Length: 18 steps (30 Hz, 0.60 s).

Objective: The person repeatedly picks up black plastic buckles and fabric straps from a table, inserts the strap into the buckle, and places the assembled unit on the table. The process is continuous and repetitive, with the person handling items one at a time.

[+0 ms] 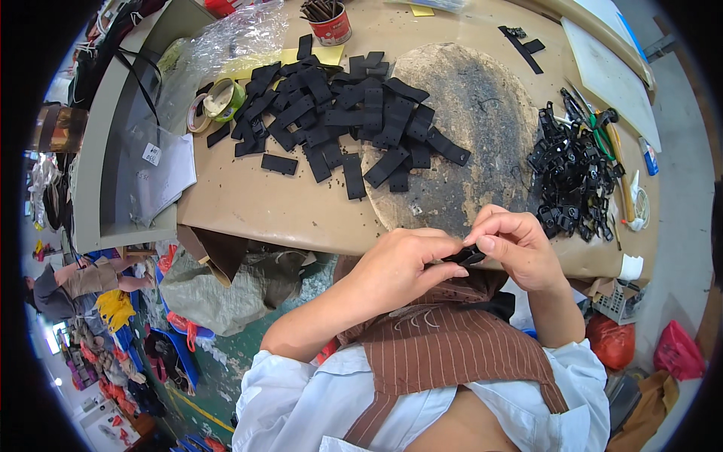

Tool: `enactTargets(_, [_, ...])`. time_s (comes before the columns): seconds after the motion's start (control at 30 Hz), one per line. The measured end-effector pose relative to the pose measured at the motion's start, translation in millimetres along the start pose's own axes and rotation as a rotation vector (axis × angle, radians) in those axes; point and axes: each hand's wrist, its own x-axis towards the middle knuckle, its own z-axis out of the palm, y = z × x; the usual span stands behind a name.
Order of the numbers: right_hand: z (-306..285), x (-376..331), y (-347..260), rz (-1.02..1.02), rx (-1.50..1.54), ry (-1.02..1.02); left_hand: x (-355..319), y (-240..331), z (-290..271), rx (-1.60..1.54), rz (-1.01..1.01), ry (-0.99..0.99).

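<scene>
My left hand (403, 264) and my right hand (520, 247) meet at the table's near edge, above my brown striped apron (452, 361). Between their thumbs and fingers they pinch a small black strap piece (468, 257), partly hidden by the fingertips. Just beyond my hands lies a round, worn board (482, 128) with dark stains. A heap of flat black strap pieces (309, 105), some with small holes, covers the table at the left and overlaps the board's left side. To the right of the board sits a pile of black buckles (576, 173) with short straps.
A red tin (330, 29) of dark rods stands at the back. Tape rolls (224, 100) and clear plastic film (233, 45) lie at the left. A wooden-handled tool (622, 169), green-handled pliers (602, 138) and a white board (614, 75) line the right. Another person (83, 285) is at far left.
</scene>
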Motion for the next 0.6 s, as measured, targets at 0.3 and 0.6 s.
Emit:
enactTargets(0.3, [-1.0,1.3,8.9,-0.131,-0.022,0.053,7.6,3.3,-3.0,-0.049,-0.086,-0.081])
enactTargets(0.6, [-3.3,0.9,0.1,-0.123,-0.159,0.18,11.5,2.8,-2.0,-0.107,-0.147,0.076])
